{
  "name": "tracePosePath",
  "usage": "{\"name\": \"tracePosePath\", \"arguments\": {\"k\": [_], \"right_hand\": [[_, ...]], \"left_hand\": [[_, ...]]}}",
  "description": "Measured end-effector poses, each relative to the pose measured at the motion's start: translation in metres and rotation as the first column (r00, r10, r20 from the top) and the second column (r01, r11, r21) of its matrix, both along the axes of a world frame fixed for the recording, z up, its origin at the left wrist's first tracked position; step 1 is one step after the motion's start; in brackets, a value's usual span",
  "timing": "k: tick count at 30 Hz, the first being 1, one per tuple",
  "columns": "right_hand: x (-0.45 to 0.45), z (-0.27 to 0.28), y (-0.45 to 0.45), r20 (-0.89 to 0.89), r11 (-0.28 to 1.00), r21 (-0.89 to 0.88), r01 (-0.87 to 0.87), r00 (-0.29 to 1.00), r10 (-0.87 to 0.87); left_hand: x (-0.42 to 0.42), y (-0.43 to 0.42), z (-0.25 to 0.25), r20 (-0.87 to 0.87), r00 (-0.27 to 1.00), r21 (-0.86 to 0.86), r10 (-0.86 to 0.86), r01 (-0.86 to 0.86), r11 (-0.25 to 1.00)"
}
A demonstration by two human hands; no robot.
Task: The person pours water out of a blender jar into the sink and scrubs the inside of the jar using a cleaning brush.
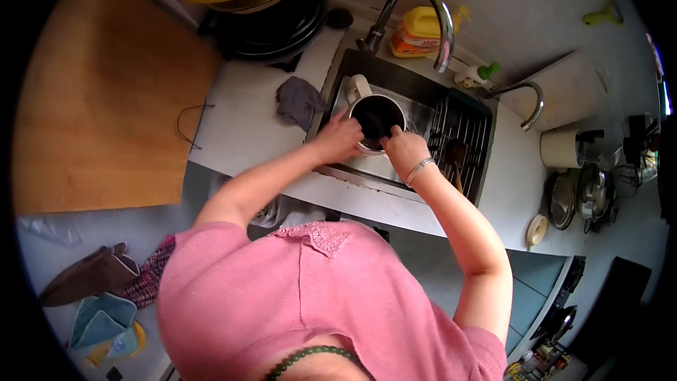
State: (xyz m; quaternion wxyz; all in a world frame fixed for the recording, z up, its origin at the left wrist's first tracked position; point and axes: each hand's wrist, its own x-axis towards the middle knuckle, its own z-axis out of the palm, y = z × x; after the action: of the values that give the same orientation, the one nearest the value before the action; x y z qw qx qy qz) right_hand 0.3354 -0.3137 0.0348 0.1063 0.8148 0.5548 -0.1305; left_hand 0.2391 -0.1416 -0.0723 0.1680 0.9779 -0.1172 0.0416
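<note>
A white pot (357, 89) with a dark inside and a pale handle at its upper left is over the metal sink (338, 175). Fingers of my left hand (340, 138) curl over the pot's left rim. At the right rim, my right hand (405, 151) is closed, with its fingertips at the pot's opening. Something dark lies between the two hands inside the pot, too unclear to name. A bracelet circles my right wrist. The lower parts of the pot are partly hidden by my hands.
A tall curved faucet (446, 25) arches over the sink, with a yellow bottle (422, 25) behind. A grey cloth (299, 101) lies left of the sink. The rack (462, 123) holds a dark ladle. A wooden board (106, 99) is at far left.
</note>
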Motion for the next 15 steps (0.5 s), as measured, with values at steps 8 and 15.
{"name": "tracePosePath", "arguments": {"k": [8, 15], "right_hand": [[0.012, 0.029, 0.033, 0.042, 0.922, -0.331, 0.202, 0.979, -0.199], [0.067, 0.044, 0.056, -0.357, 0.716, -0.544, 0.437, 0.652, -0.669]], "left_hand": [[0.003, 0.022, -0.008, 0.179, 0.975, 0.085, -0.13, 0.117, 0.99], [-0.011, -0.007, -0.018, 0.145, 0.989, 0.037, -0.038, 0.033, 0.999]]}}
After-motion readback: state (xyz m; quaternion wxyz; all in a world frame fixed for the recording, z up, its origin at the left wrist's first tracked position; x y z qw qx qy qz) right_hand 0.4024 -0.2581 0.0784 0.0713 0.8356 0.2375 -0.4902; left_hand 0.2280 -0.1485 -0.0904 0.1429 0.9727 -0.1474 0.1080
